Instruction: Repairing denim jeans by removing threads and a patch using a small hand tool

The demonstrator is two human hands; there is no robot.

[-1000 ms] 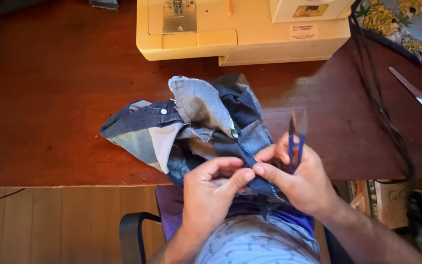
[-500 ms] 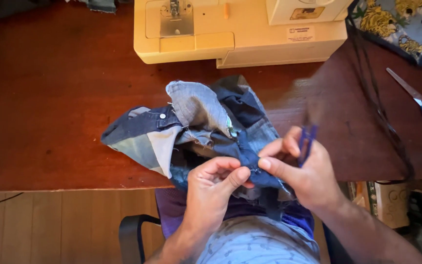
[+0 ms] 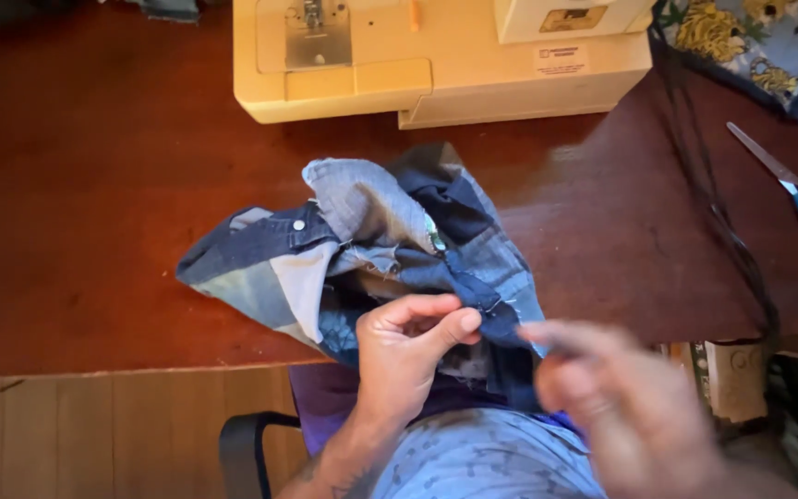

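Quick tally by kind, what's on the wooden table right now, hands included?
Hands: 2, left hand pinching the patchwork denim fabric, right hand blurred beside it
Fabric pieces: 2, the denim and a floral printed cloth
Cream sewing machine: 1
Blue-handled scissors: 1
Black cord: 1
Total: 7

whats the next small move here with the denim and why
Probably bring the right hand to rest back at the seam. The left hand pinches a dark strip of the patchwork denim piece at the table edge, while the right hand is motion-blurred just beside it, and whether it holds anything cannot be told. Steadying it at the pinched spot seems the sensible move.
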